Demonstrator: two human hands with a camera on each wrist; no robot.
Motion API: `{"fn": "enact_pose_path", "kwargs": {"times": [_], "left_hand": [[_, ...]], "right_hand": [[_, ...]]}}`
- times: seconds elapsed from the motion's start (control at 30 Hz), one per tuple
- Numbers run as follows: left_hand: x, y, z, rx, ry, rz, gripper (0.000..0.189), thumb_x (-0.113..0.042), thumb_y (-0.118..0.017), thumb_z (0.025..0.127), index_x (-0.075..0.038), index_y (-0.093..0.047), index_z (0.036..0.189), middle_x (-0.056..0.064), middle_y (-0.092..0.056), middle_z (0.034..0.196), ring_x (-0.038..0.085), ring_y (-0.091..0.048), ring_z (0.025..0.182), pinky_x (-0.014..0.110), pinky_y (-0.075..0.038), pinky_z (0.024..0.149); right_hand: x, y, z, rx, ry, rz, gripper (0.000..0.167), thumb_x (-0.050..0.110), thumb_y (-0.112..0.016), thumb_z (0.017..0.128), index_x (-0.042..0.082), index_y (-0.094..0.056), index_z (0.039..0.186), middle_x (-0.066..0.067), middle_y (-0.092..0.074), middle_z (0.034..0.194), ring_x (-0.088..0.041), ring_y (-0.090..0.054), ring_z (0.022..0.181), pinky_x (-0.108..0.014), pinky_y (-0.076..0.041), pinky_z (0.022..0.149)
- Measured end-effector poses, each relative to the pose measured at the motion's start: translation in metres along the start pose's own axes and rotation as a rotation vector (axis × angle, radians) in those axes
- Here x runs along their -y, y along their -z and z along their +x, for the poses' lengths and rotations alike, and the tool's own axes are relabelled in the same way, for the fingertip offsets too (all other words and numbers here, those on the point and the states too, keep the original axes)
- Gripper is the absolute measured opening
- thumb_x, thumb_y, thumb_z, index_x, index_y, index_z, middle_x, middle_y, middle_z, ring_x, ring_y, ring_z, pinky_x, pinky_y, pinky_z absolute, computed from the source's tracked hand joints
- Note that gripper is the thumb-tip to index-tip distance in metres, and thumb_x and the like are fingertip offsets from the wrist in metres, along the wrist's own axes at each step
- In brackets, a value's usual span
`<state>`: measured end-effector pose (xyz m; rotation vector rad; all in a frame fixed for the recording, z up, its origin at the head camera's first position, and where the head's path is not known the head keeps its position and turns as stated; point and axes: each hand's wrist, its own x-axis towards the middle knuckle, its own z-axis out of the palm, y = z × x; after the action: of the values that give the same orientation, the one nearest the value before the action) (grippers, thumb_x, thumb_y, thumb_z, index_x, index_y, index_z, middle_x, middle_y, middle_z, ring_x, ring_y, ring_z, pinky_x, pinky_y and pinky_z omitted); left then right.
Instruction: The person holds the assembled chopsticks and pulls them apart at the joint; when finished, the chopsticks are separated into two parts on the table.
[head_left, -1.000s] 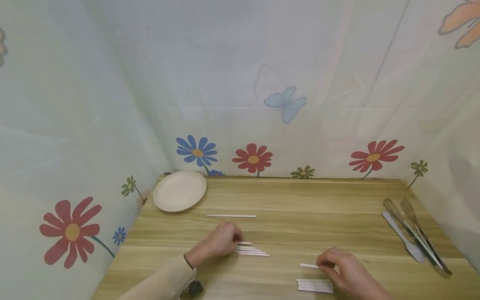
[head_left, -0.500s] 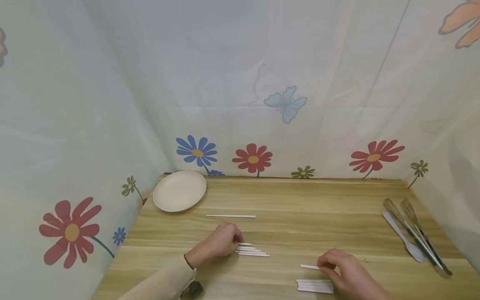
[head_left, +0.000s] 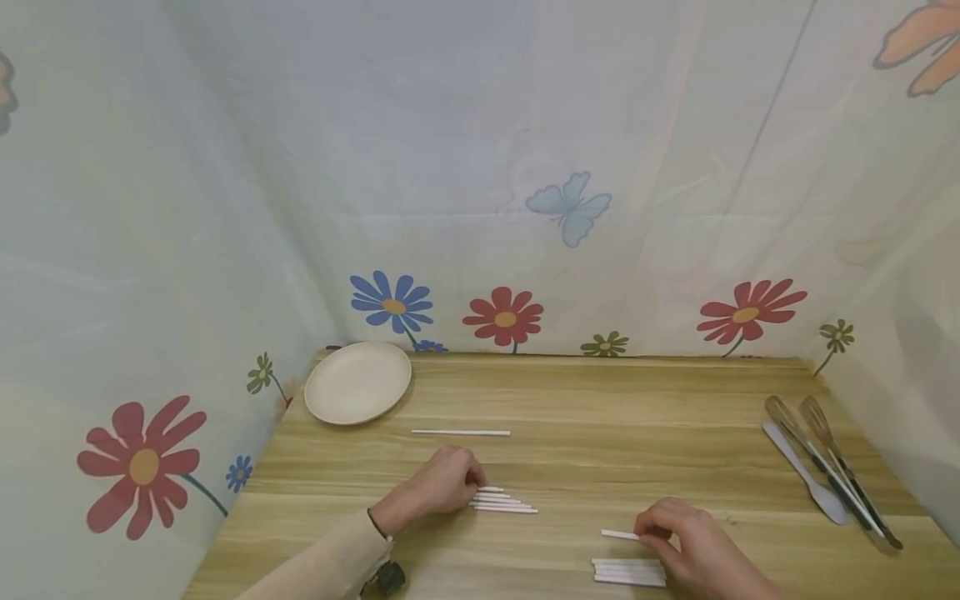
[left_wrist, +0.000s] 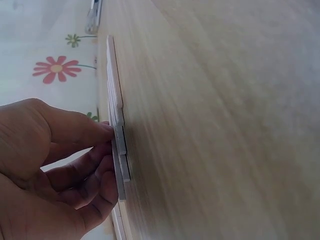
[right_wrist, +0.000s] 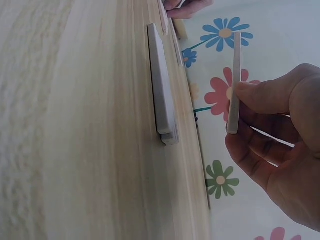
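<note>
In the head view my left hand [head_left: 441, 481] is at the left ends of several thin white sticks [head_left: 506, 505], which lie side by side with staggered ends on the table. Its thumb and fingers pinch the farthest white stick [left_wrist: 119, 167] of that set; the fingertips partly cover it. My right hand [head_left: 693, 542] holds one short-looking white stick [right_wrist: 235, 85] between thumb and fingers, raised off the tabletop. Just nearer than that hand, a tight row of white sticks [head_left: 628, 572] lies with ends roughly level. One lone white stick [head_left: 461, 432] lies farther back.
A round cream plate [head_left: 358, 383] sits at the table's back left corner. Along the right side lie a pale spoon-shaped utensil [head_left: 806, 475] and metal tongs [head_left: 851, 467]. Flower-printed curtains [head_left: 570, 275] enclose the wooden table [head_left: 600, 417] at back and sides.
</note>
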<state>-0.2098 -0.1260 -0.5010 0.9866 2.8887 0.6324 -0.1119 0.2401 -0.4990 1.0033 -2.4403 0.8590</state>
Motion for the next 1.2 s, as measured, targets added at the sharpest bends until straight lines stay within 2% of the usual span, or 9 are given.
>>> {"fn": "enact_pose_path", "kwargs": {"times": [0.27,0.57,0.7,0.93,1.0,1.2], "left_hand": [[0.002,0.000,0.000,-0.007,-0.007,0.001,0.015,-0.002,-0.071,0.073,-0.015,-0.076,0.071,-0.009,-0.070,0.069,0.001,-0.056,0.065,0.019,-0.046,0.061],[0.003,0.002,0.002,-0.002,-0.009,-0.001,0.014,-0.003,-0.071,0.075,-0.016,-0.078,0.075,-0.009,-0.072,0.074,0.001,-0.059,0.067,0.019,-0.047,0.062],[0.005,0.002,0.002,-0.008,-0.002,-0.004,0.012,-0.005,-0.070,0.075,-0.015,-0.077,0.078,-0.007,-0.072,0.074,0.002,-0.059,0.070,0.020,-0.048,0.064],[0.009,0.003,0.003,-0.033,0.011,-0.028,0.011,-0.007,-0.071,0.074,-0.012,-0.076,0.083,-0.001,-0.070,0.077,0.004,-0.058,0.072,0.021,-0.049,0.067],[0.010,0.004,0.004,-0.047,0.021,-0.048,0.011,-0.006,-0.071,0.076,-0.010,-0.076,0.085,-0.001,-0.069,0.077,0.004,-0.057,0.071,0.021,-0.049,0.065],[0.012,0.006,0.007,-0.107,0.034,-0.028,0.011,-0.004,-0.071,0.079,-0.007,-0.076,0.089,-0.003,-0.066,0.076,0.004,-0.056,0.068,0.020,-0.048,0.062]], "right_hand": [[-0.001,-0.001,-0.002,0.014,-0.004,0.013,0.031,-0.002,-0.080,0.072,0.022,-0.066,0.086,0.013,-0.063,0.083,0.006,-0.055,0.076,-0.007,-0.043,0.065],[-0.002,-0.001,-0.003,0.061,-0.048,0.029,0.030,-0.002,-0.079,0.072,0.022,-0.066,0.087,0.013,-0.063,0.084,0.006,-0.055,0.077,-0.016,-0.049,0.061],[-0.002,-0.002,-0.003,0.061,-0.043,0.020,0.030,-0.002,-0.079,0.072,0.022,-0.066,0.086,0.014,-0.063,0.083,0.005,-0.056,0.077,-0.015,-0.048,0.062],[-0.002,-0.003,-0.004,0.054,-0.008,0.018,0.025,0.002,-0.079,0.074,0.020,-0.067,0.086,0.012,-0.065,0.082,0.005,-0.056,0.077,-0.008,-0.044,0.066],[-0.002,-0.003,-0.004,0.062,-0.013,0.018,0.023,0.004,-0.079,0.075,0.020,-0.067,0.086,0.012,-0.065,0.082,0.005,-0.056,0.077,-0.009,-0.045,0.065],[-0.002,-0.003,-0.006,0.099,-0.044,0.012,0.027,0.001,-0.079,0.072,0.021,-0.067,0.085,0.014,-0.064,0.083,0.004,-0.057,0.078,-0.016,-0.048,0.062]]}}
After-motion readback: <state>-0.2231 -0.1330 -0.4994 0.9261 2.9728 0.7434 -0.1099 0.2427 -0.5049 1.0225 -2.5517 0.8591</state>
